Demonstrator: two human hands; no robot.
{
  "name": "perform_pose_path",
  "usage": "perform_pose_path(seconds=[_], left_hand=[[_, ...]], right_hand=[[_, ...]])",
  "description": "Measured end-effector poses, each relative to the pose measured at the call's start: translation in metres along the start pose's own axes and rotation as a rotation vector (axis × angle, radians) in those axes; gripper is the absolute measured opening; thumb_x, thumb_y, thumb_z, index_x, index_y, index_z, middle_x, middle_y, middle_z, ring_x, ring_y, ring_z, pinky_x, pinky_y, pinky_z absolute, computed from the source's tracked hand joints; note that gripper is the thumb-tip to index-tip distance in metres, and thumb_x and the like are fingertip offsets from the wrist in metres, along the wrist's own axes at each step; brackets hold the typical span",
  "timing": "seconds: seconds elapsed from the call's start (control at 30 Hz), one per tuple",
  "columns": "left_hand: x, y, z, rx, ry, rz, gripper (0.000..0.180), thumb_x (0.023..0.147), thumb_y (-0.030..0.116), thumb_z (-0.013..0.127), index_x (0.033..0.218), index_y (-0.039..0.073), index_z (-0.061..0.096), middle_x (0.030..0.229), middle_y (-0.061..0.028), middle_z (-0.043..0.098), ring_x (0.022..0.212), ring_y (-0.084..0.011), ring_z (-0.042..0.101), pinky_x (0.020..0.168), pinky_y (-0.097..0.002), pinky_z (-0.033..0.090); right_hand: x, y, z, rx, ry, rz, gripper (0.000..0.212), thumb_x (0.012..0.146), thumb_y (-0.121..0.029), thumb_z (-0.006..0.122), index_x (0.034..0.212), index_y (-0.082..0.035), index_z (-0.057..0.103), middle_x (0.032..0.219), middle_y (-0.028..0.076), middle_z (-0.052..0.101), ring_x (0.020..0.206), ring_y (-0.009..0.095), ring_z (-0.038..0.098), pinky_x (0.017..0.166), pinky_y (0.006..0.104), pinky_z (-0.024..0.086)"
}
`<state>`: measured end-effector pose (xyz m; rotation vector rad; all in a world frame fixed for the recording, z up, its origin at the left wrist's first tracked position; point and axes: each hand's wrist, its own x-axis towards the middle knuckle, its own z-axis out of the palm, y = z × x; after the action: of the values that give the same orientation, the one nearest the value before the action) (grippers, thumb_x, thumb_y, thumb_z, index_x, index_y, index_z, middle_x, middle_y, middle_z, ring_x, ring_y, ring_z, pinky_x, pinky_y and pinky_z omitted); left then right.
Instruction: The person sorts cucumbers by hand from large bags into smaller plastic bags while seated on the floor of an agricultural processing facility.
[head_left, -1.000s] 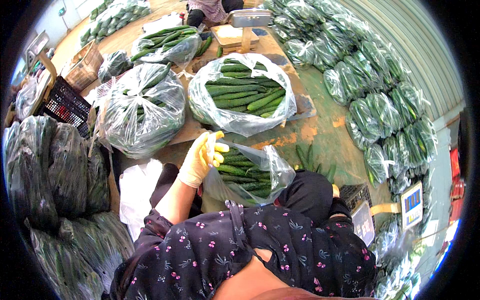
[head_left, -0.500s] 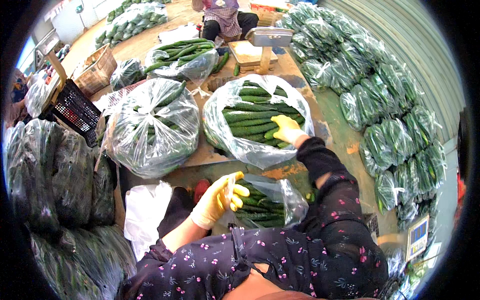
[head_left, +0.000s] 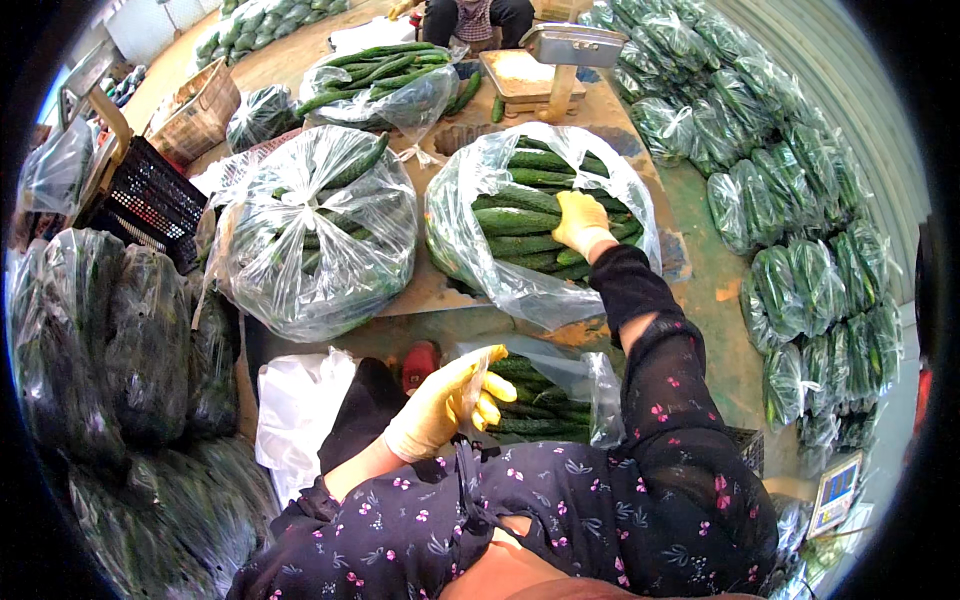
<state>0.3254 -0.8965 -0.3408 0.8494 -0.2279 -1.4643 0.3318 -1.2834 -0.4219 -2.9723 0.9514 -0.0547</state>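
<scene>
A large clear plastic bag (head_left: 458, 262) of dark green cucumbers stands with its mouth wide on the table ahead of me. Inside its mouth, my right hand (head_left: 582, 226), in a yellow glove, grips the right end of a cucumber (head_left: 518, 199) lying on top of the others. Lower down, close to my body, is a smaller clear plastic bag (head_left: 606, 400) with cucumbers (head_left: 540, 405) in it. My left hand (head_left: 448, 400), also yellow-gloved, has its fingers curled at that bag's left edge and pinches the film.
A tied bag of cucumbers (head_left: 315, 235) sits left on the table, another loaded bag (head_left: 385, 85) behind it. A scale (head_left: 530, 75) stands at the back. Bagged cucumbers (head_left: 790, 200) are stacked right, more (head_left: 150, 340) left. Across the table, a person (head_left: 478, 22) sits.
My right hand has moved slightly left and up within the big bag and closed on a cucumber. My left hand stays at the smaller bag. The whole view has shifted slightly.
</scene>
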Motion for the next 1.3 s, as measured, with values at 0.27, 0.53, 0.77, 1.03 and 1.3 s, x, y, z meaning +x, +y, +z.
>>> perform_pose_path(seconds=[0.27, 0.53, 0.77, 1.03, 1.3], left_hand=[[0.005, -0.017, -0.007, -0.062, -0.04, 0.105, 0.062, 0.094, 0.05, 0.05, 0.135, 0.004, 0.045, 0.1, -0.0164, 0.067, 0.067, -0.0201, 0.064, 0.057, -0.0282, 0.05], [0.009, -0.018, 0.007, -0.055, 0.011, 0.192, 0.063, 0.092, 0.051, 0.052, 0.127, -0.001, 0.05, 0.091, -0.0142, 0.068, 0.062, -0.0199, 0.063, 0.054, -0.0271, 0.047], [0.017, -0.018, -0.013, -0.078, -0.04, 0.214, 0.053, 0.093, 0.05, 0.052, 0.117, 0.003, 0.058, 0.091, -0.0144, 0.07, 0.061, -0.0191, 0.064, 0.053, -0.0274, 0.049], [0.014, -0.017, -0.011, -0.071, -0.031, 0.217, 0.052, 0.093, 0.05, 0.052, 0.114, 0.004, 0.059, 0.088, -0.0147, 0.07, 0.06, -0.0194, 0.063, 0.052, -0.0275, 0.048], [0.017, -0.018, -0.007, -0.088, -0.037, 0.2, 0.053, 0.092, 0.05, 0.054, 0.116, 0.002, 0.058, 0.089, -0.0158, 0.07, 0.058, -0.0198, 0.062, 0.051, -0.028, 0.048]], right_hand=[[-0.132, 0.057, -0.038, 0.048, 0.241, 0.265, 0.047, 0.063, -0.024, 0.08, 0.103, -0.008, 0.062, 0.098, 0.016, 0.066, 0.097, 0.034, 0.064, 0.084, 0.0443, 0.052], [-0.24, 0.033, -0.061, 1.189, -0.09, 0.269, 0.057, 0.072, -0.019, 0.077, 0.121, -0.001, 0.054, 0.098, 0.011, 0.066, 0.08, 0.02, 0.063, 0.071, 0.0328, 0.052], [-0.304, 0.014, -0.09, 2.495, -0.759, 0.038, 0.073, 0.086, -0.018, 0.059, 0.149, 0.0, 0.025, 0.1, 0.015, 0.063, 0.062, 0.012, 0.047, 0.057, 0.026, 0.043], [-0.363, 0.05, -0.157, 2.343, -0.579, 0.032, 0.077, 0.085, -0.016, 0.062, 0.148, 0.003, 0.024, 0.101, 0.014, 0.064, 0.062, 0.009, 0.046, 0.054, 0.0225, 0.042], [-0.418, 0.117, -0.182, 1.558, -0.224, 0.219, 0.029, 0.079, -0.017, 0.068, 0.1, 0.002, 0.061, 0.077, 0.003, 0.059, 0.059, 0.01, 0.053, 0.056, 0.0239, 0.043]])
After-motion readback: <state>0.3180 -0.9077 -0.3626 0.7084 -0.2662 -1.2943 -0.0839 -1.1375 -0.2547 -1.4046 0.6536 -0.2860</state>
